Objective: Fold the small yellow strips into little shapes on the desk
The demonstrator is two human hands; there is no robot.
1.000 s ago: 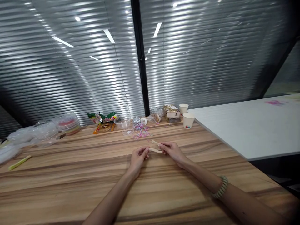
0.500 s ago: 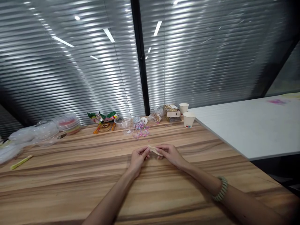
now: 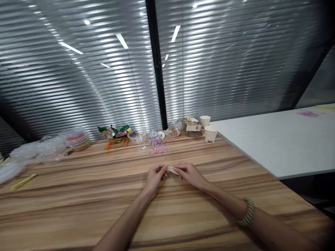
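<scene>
both hands (image 3: pixel 172 174) pinch a pale strip (image 3: pixel 172 169) mid-table (image 3: pixel 78 209).

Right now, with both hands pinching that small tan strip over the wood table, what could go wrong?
1. The tan strip is held only by the fingertips of the left hand and right hand; it could slip or bend.
2. It nearly matches the wooden table, so if dropped it may be hard to spot.
3. The loose coloured bits lie just beyond and could get scattered.
</scene>
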